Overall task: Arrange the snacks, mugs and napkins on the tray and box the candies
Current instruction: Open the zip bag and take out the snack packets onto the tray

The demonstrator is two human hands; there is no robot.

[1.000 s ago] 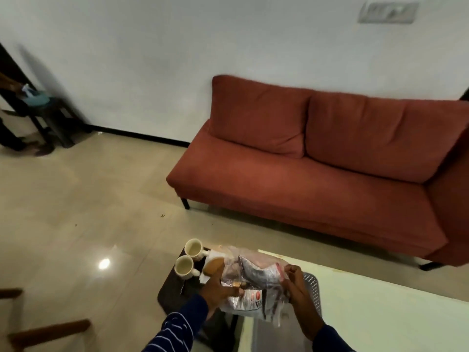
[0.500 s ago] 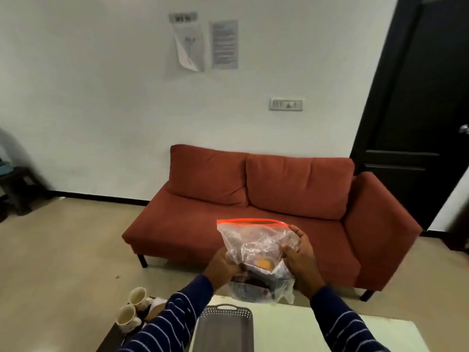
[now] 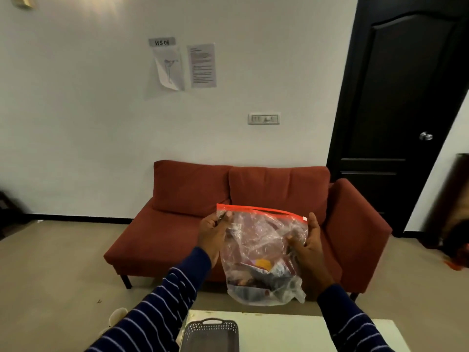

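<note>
You hold a clear plastic zip bag with a red seal strip (image 3: 261, 252) up in the air above the white table (image 3: 284, 331), both hands clasped on it. Your left hand (image 3: 213, 232) pinches the bag's upper left corner just under the seal; your right hand (image 3: 308, 247) grips its right edge, fingers pressed into the plastic. Inside, the packaged snacks sit bunched at the bottom, well below the seal; I cannot make out single items. The strip looks closed along its length. Directly beneath the bag, at the table's near edge, lies the grey perforated plastic tray (image 3: 210, 334); it seems to hold nothing yet. You are at the opening step, I judge: next, part the seal from one corner, keeping the bag upright above the tray.
</note>
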